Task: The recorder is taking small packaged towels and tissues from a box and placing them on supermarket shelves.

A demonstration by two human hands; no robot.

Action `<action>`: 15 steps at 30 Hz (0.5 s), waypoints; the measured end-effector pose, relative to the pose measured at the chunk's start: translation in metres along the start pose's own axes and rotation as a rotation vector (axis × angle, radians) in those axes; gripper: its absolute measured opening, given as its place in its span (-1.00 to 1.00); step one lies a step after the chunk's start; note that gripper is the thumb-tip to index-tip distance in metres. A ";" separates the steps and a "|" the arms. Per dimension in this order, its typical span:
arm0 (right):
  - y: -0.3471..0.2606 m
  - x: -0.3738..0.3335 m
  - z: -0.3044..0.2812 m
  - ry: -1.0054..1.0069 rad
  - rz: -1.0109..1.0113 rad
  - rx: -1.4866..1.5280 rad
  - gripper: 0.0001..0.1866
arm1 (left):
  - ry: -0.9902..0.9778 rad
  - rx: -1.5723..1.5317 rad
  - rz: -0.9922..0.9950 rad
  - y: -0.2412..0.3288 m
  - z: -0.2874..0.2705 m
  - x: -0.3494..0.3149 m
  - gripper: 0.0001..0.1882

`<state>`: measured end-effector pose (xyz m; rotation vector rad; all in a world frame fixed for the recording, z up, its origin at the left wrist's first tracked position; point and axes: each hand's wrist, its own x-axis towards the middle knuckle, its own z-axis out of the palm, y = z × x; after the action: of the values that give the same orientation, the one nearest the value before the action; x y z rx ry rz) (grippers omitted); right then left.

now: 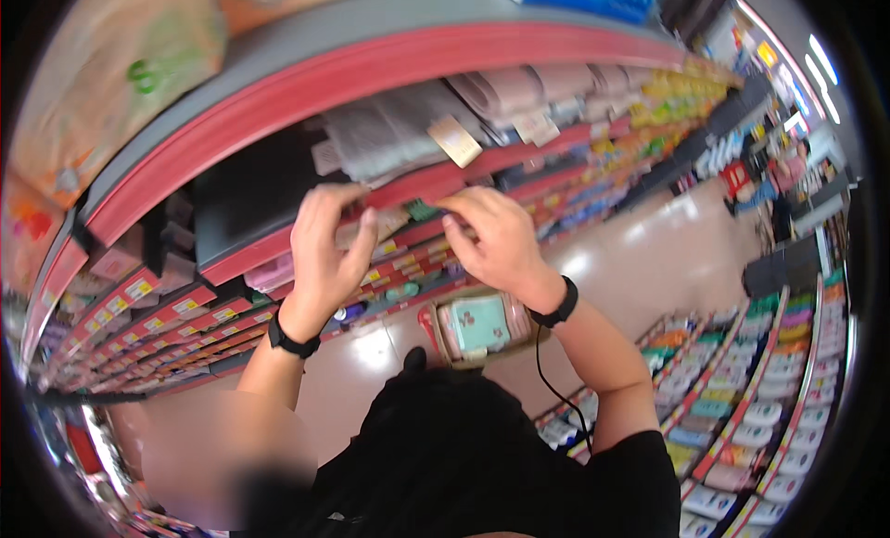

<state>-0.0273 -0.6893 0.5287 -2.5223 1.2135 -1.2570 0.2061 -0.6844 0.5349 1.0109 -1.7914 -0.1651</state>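
Observation:
Both my hands are raised in front of a shelf with a red front edge (246,257). My left hand (326,236) is open, thumb apart from the bent fingers, nearest to the bare black shelf board (264,190). My right hand (491,234) is also open and holds nothing I can see, its fingers bent toward the shelf edge. Just past both hands lies a folded grey cloth item (389,130) on the shelf. A cream tag (454,141) hangs in front of it. Folded pale pink cloth items (519,91) lie to its right.
Below, lower shelves (199,301) carry packed goods and price labels. On the floor by my feet stands a carton (510,343) with a mint-green package (477,323). Another stocked rack (742,399) stands at right. A person (788,172) is farther down the aisle.

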 end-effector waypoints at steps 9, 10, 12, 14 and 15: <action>0.127 -0.384 0.094 -0.467 0.951 -0.004 -0.75 | -1.059 0.137 -0.797 -0.128 0.079 -0.375 -0.67; 0.127 -0.432 0.089 -0.482 1.073 -0.001 -0.72 | -1.099 0.164 -0.868 -0.137 0.064 -0.434 -0.68; 0.112 -0.503 0.077 -0.488 1.327 0.039 -0.68 | -1.332 0.230 -0.762 -0.172 0.031 -0.521 -0.73; 0.100 -0.551 0.068 -0.486 1.508 0.063 -0.67 | -1.328 0.174 -0.865 -0.170 0.016 -0.535 -0.73; 0.093 -0.577 0.060 -0.457 1.608 0.064 -0.67 | -1.363 0.137 -0.888 -0.171 0.023 -0.524 -0.72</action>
<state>-0.2456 -0.3764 0.0816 -0.8783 2.0853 -0.2325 0.3455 -0.4355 0.0622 2.0010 -2.3066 -1.6098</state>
